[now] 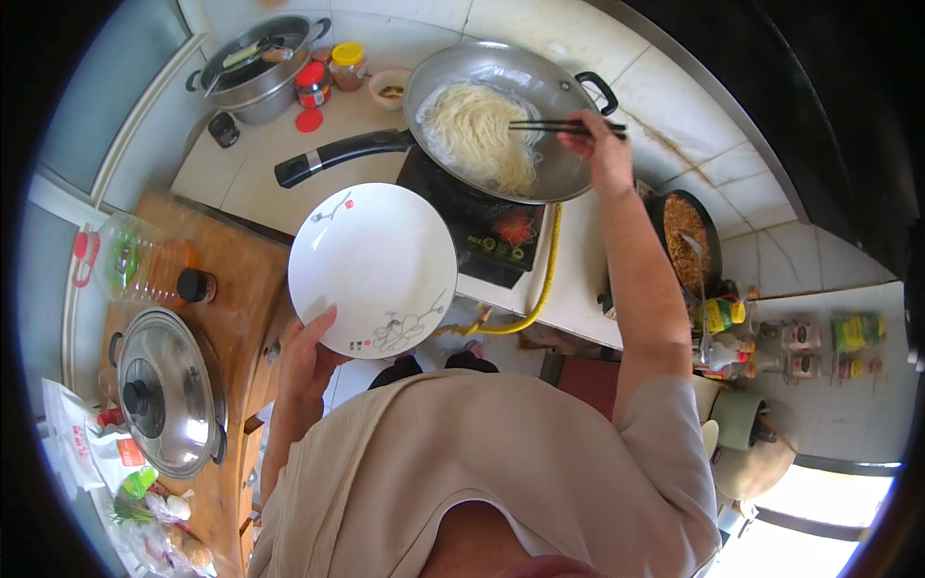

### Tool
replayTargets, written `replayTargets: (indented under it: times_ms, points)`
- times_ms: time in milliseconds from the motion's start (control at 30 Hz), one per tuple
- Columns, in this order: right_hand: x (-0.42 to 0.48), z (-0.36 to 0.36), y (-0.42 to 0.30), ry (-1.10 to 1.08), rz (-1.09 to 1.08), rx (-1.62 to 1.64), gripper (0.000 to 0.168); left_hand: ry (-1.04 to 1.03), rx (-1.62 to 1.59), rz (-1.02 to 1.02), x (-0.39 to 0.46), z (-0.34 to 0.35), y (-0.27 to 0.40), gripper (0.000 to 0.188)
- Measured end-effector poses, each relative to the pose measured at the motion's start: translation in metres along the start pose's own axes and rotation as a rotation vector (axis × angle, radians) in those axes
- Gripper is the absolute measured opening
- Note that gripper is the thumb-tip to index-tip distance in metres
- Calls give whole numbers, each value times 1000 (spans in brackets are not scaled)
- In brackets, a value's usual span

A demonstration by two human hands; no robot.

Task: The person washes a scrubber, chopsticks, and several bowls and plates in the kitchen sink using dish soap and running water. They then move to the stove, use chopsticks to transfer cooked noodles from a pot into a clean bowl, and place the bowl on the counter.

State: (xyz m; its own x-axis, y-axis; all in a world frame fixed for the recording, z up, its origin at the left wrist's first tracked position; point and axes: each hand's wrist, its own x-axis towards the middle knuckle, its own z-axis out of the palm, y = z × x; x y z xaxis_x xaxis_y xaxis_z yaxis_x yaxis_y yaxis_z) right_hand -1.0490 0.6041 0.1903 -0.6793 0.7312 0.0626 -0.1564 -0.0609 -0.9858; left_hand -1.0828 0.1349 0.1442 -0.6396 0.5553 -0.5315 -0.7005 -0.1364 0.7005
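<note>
My left hand (312,354) grips the lower left rim of a white plate (368,260) with grey floral drawings and small red marks; nothing lies on the plate. My right hand (601,148) holds a pair of black chopsticks (549,126), whose tips reach to the right edge of the noodles. Pale noodles (473,130) lie in cloudy liquid inside a metal wok (567,162). The wok stands on a black induction cooker (498,249), its long black handle (347,153) pointing left. The plate is held just in front of the cooker, to the left.
A yellow hose (555,267) bends beside the cooker. Behind left stand a steamer pot (260,101), lidded jars (313,85) and a small bowl (390,88). A dark pan (686,246) of brown crumbly food is at right. A lidded pan (173,394) rests on the wooden cabinet (246,289).
</note>
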Motion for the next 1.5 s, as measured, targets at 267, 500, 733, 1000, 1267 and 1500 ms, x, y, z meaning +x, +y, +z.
replayTargets:
  times_ms: [267,500,733,1000,1267,1500]
  points:
    - [66,-20,13,225,-71,-209,23,56,-11,29,-5,-8,0,51]
    - [63,35,-14,-190,45,-323,25,139,-72,75,-4,-11,0,44]
    - [66,84,-1,-138,-85,-267,23,86,-47,53,5,-4,1,45]
    - [3,41,-52,-82,-139,-747,20,41,5,22,16,2,5,48]
    - [-36,39,-18,-196,-180,-482,20,15,19,-35,22,26,10,53]
    - [4,-21,-32,163,-161,-427,30,4,-18,-12,22,23,7,56]
